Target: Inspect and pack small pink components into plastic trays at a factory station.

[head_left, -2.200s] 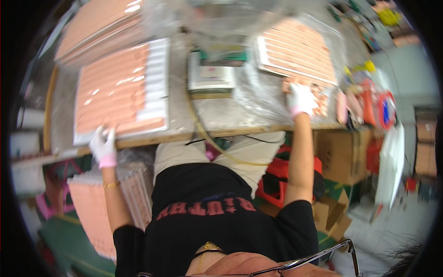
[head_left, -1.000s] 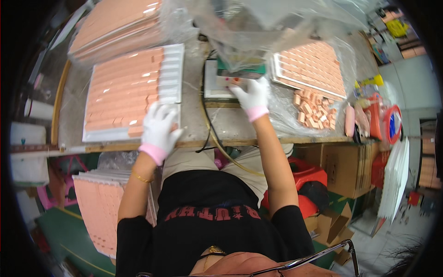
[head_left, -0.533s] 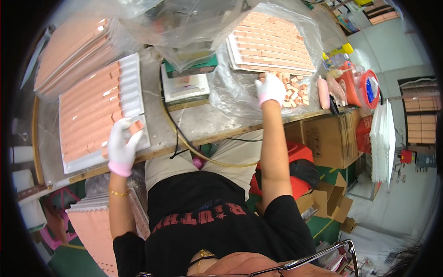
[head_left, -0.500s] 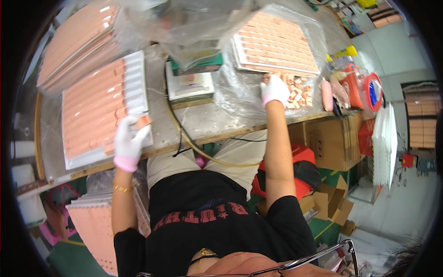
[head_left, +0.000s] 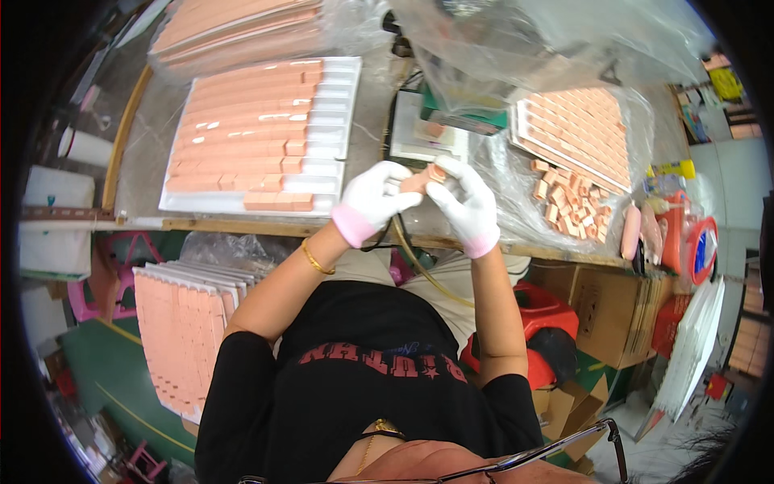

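Observation:
Both hands wear white gloves with pink cuffs and meet above the table's front edge. My left hand (head_left: 372, 198) is closed on small peach-coloured blocks (head_left: 415, 182), pinched at fingers and thumb. At their other end, my right hand (head_left: 469, 203) grips with thumb and forefinger; how many blocks there are is hard to tell. Left of the hands lies a white ribbed tray (head_left: 332, 121) with rows of glossy peach blocks (head_left: 242, 133); its right channels show bare. On the right, a loose heap of peach blocks (head_left: 571, 206) rests on clear plastic beside a full stack of block trays (head_left: 576, 133).
A small scale-like device (head_left: 423, 133) and a green box (head_left: 463, 117) under plastic sheeting (head_left: 556, 40) stand behind the hands. More bagged trays (head_left: 242, 32) lie at the back left. A red basket (head_left: 697, 250) sits right. A hose (head_left: 419, 260) hangs at the table's edge (head_left: 266, 228).
My right hand has left the loose heap and come to the middle. My left hand has moved right from the tray, bringing blocks, and the hands now meet. The view has shifted.

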Demonstrator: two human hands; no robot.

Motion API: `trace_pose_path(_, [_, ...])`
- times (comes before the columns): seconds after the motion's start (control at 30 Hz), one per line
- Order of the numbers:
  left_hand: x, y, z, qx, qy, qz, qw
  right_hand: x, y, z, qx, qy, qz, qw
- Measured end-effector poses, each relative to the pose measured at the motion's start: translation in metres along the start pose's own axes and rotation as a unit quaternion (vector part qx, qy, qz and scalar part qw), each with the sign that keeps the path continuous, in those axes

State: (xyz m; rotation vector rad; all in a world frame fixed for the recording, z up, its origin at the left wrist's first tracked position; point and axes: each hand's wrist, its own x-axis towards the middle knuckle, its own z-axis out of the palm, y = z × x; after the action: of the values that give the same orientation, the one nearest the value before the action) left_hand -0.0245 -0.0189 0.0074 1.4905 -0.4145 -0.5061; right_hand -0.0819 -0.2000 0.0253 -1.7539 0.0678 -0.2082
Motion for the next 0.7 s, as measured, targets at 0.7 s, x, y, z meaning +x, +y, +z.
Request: trace_pose_path(0.7, [-0.058, 0.018, -0.098, 0.677, 0.042, 0.088, 0.73, 0.087, 0.033, -0.011, -0.312, 0.12, -0.196, 0.922])
